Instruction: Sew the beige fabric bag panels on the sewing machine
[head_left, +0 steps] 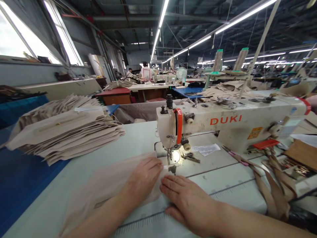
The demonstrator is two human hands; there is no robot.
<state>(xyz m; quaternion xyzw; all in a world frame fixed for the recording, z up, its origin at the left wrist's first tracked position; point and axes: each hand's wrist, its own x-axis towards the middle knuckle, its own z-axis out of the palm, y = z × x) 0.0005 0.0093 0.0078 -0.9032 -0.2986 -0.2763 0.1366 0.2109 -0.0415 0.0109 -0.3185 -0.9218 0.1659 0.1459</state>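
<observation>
A thin beige fabric panel (109,180) lies flat on the sewing table, its right edge close to the needle area of the white sewing machine (198,122). My left hand (146,177) is closed, with bent fingers pinching the panel near that edge. By those fingertips shows a small white piece (165,167), too small to name. My right hand (187,198) lies flat on the panel's near corner, fingers stretched out and thumb apart. The needle and presser foot (170,153) stand just beyond both hands, under the machine's lamp.
A tall stack of beige fabric pieces (81,132) stands at the left. Thread snips (192,158) and a white paper label (206,149) lie on the machine bed. Scissors (235,155) and fabric straps (269,181) are at the right. Thread cones (218,61) rise behind.
</observation>
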